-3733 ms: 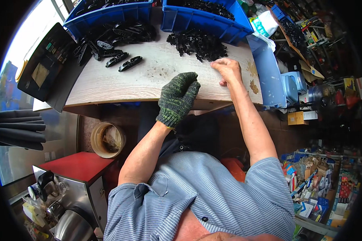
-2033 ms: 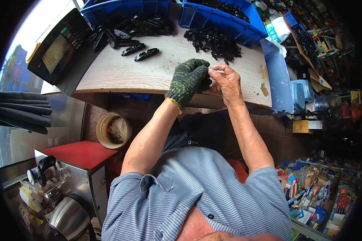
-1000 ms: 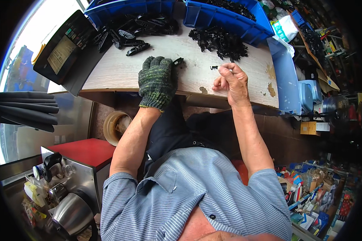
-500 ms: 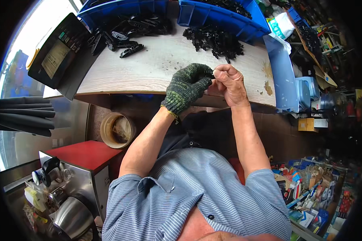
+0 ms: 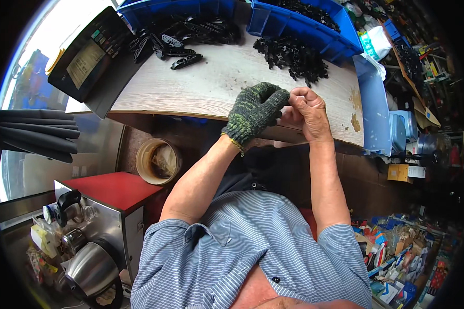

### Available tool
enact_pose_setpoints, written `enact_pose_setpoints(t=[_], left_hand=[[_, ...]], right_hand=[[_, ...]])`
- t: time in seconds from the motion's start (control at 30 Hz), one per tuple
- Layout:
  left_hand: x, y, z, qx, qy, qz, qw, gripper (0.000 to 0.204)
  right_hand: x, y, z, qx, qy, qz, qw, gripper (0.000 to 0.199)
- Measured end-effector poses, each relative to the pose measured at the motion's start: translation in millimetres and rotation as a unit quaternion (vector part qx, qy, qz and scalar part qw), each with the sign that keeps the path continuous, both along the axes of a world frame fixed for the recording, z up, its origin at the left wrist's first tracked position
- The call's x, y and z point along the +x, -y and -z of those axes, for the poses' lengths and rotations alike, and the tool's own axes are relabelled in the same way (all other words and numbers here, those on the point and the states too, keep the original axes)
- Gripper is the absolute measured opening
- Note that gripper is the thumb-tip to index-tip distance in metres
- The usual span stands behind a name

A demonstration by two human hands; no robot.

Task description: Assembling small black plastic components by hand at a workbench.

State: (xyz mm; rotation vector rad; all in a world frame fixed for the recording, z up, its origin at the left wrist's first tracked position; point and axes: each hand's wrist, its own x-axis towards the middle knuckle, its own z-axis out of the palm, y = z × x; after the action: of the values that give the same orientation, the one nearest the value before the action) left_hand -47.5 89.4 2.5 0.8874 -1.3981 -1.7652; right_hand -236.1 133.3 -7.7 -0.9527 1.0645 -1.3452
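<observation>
Pinching together, gloved left hand [image 5: 253,110] meets bare right hand [image 5: 307,110].

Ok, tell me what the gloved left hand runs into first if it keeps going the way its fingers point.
The left hand points rightward at the bare right hand; their fingertips already look to be touching, so it meets that first. Whether a small part sits between them is hidden.

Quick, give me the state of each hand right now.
Left hand: gloved, fingers curled against the right hand; what it holds cannot be told.
Right hand: bare, fingers pinched shut; contents hidden.
</observation>
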Motion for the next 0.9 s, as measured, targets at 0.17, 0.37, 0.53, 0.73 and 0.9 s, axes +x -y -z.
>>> enact_pose_setpoints(t=[0.17,0.37,0.53,0.73,0.9], left_hand=[[-4,1,9,-0.028,0.004,-0.042,0.999,0.025],[0,-5,7,-0.026,-0.032,-0.086,0.995,0.020],[-3,-6,8,0.008,-0.067,-0.079,0.995,0.020],[-3,-10,6,0.014,-0.061,-0.048,0.997,0.022],[14,-8,12,-0.167,0.041,-0.112,0.979,0.029]], right_hand=[[10,-2,-6,0.024,-0.013,0.037,0.999,0.017],[12,4,-14,0.057,-0.084,0.042,0.994,0.031],[16,-2,-14,0.034,-0.116,0.034,0.992,0.042],[17,-3,-7,-0.002,-0.100,0.047,0.994,0.041],[13,-7,-7,0.003,-0.028,0.058,0.998,0.035]])
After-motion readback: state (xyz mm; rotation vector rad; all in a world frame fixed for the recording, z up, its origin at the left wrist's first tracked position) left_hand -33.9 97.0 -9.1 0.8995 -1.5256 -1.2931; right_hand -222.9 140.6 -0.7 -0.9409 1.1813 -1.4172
